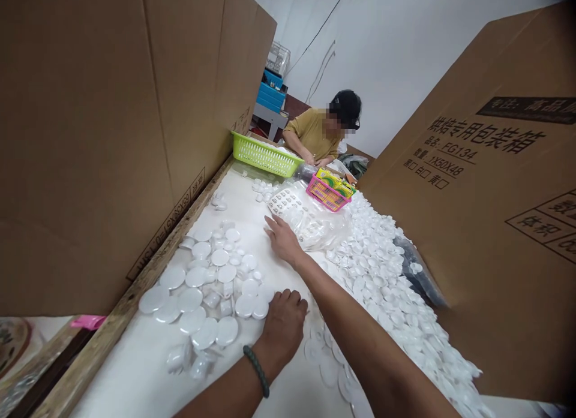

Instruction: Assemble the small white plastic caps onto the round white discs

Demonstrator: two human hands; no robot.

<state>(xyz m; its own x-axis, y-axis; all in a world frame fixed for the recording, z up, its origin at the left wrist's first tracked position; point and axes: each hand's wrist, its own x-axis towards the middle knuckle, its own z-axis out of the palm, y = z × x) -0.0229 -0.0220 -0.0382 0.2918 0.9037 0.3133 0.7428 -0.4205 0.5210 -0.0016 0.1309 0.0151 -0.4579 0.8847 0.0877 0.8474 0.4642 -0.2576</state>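
Left hand: the left hand [285,322], a green bracelet [256,371] at its wrist, was low over the white table [243,211], fingers curled together; whether they were clamped on anything could not be told.
Right hand: the right hand [283,241] reached farther forward, fingers apart, just beside the printed sheet [288,203] and clear plastic bags [321,229].
White discs: the loose white discs [191,299] lay scattered left of both hands, the nearest right beside the left hand's curled fingers.
White pile: a dense white pile [382,280] spread right of the right forearm.
Baskets: a green basket [267,157] and a pink basket [327,194] stood beyond the right hand.
Far end: a person [317,133] leaned over the table.
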